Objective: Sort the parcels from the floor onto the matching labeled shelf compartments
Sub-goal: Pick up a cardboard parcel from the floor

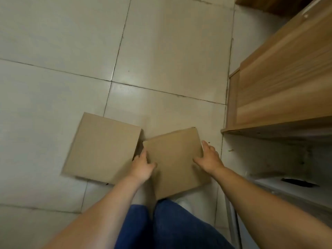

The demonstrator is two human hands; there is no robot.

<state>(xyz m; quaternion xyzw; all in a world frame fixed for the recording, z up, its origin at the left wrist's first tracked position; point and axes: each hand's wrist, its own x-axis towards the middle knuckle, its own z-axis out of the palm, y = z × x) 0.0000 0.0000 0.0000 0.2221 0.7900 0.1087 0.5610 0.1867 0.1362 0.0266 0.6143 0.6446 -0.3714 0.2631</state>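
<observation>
Two flat brown cardboard parcels are on the pale tiled floor in front of me. The right parcel (175, 159) is tilted, and both my hands grip it: my left hand (142, 167) clasps its left edge and my right hand (209, 159) clasps its right edge. The left parcel (103, 148) lies flat on the floor beside it, untouched, its right edge close to my left hand. No labels show on either parcel's top face.
A wooden shelf unit (280, 83) stands at the right, its lower board edge (269, 129) jutting toward the parcels. Below it is a white surface with a dark slot (298, 183). My blue-trousered legs (167, 225) fill the bottom centre. Tiled floor (71, 51) stretches left and ahead.
</observation>
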